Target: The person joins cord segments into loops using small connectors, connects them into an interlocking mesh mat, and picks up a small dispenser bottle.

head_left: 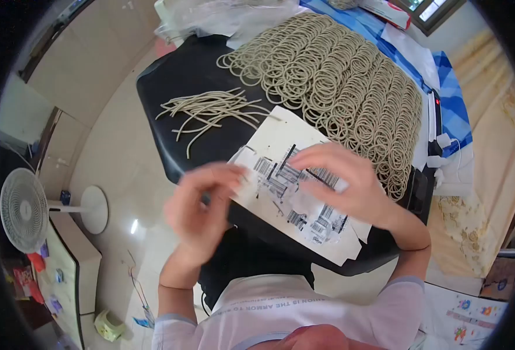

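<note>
Hands first, all places taken from the white board [269, 135]: left hand [202, 201] at the board's left edge, fingers curled, motion-blurred; cannot tell whether it grips anything. Right hand [345, 178] above the board's right half, thumb and fingers bent toward its middle, a gap showing between them; cannot tell if something thin is pinched. Then left to right. White fan [25, 201], well left of the board. Loose heap of beige cord lengths [211, 109] up and left of the board, near its top corner, on the black tabletop [170, 73]. Barcode labels [321, 224] on the board itself. Beige rings [339, 76], overlapping in rows, beyond the board and to its right. Patterned curtain [473, 169] well right of it.
</note>
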`<action>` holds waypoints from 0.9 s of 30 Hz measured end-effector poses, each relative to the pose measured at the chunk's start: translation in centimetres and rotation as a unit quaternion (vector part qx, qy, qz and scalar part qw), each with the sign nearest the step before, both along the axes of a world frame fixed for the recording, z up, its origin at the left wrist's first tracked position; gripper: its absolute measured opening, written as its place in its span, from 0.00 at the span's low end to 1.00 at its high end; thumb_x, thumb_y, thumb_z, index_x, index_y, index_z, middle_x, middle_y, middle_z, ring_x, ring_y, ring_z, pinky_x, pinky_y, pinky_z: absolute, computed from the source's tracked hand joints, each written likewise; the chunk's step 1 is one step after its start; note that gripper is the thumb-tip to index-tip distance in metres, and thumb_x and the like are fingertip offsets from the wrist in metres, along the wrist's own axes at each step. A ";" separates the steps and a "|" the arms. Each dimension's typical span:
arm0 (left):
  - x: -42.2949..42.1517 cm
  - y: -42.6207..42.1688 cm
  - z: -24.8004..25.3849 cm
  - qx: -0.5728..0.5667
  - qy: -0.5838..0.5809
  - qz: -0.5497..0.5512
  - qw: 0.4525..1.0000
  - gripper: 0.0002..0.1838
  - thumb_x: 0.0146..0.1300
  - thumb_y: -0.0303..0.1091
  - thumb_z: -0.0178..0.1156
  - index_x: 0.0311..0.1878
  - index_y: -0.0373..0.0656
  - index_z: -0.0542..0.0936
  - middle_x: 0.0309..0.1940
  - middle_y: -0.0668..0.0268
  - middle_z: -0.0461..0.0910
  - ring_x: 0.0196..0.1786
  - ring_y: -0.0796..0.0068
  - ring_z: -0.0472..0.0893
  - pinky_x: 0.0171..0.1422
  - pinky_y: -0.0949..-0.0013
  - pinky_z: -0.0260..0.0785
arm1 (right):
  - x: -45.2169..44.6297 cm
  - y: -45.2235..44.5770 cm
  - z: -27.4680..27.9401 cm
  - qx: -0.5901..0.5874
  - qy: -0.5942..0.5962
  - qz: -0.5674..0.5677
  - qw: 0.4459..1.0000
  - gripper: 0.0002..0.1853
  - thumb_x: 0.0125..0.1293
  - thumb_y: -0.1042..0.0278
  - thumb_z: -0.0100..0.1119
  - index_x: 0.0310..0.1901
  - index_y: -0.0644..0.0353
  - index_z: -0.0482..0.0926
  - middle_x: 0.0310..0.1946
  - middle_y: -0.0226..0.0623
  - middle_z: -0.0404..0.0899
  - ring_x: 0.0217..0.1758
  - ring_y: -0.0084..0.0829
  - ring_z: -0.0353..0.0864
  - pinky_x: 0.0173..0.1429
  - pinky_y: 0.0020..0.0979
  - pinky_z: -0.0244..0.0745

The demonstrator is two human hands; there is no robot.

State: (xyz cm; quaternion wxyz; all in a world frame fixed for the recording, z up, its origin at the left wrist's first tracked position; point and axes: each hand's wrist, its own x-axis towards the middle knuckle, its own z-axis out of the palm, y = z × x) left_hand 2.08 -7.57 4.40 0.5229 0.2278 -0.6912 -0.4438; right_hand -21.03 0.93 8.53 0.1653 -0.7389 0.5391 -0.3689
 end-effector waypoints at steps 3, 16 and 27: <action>0.7 3.4 0.2 0.119 0.057 -0.191 0.973 0.08 0.64 0.13 0.58 0.46 0.29 0.74 0.42 0.52 0.83 0.46 0.65 0.85 0.48 0.69 0.81 | 3.5 1.5 0.8 0.116 -0.126 0.066 0.983 0.27 0.60 0.73 0.67 0.62 0.58 0.71 0.44 0.39 0.82 0.50 0.36 0.83 0.57 0.34 0.75; -2.5 5.6 -3.9 0.331 0.110 -0.163 0.923 0.07 0.66 0.21 0.60 0.47 0.32 0.78 0.41 0.54 0.85 0.42 0.70 0.85 0.46 0.72 0.79 | -2.1 4.9 -3.7 0.163 -0.439 -0.015 0.883 0.10 0.59 0.79 0.67 0.43 0.66 0.86 0.42 0.40 0.81 0.41 0.24 0.81 0.45 0.23 0.76; -2.9 8.0 -4.8 0.118 -0.072 -0.071 0.988 0.07 0.58 0.20 0.67 0.41 0.36 0.85 0.36 0.61 0.86 0.34 0.76 0.84 0.38 0.76 0.76 | -1.7 5.1 -2.9 0.353 -0.382 -0.085 0.850 0.06 0.62 0.80 0.65 0.41 0.69 0.83 0.31 0.38 0.84 0.29 0.21 0.81 0.34 0.23 0.76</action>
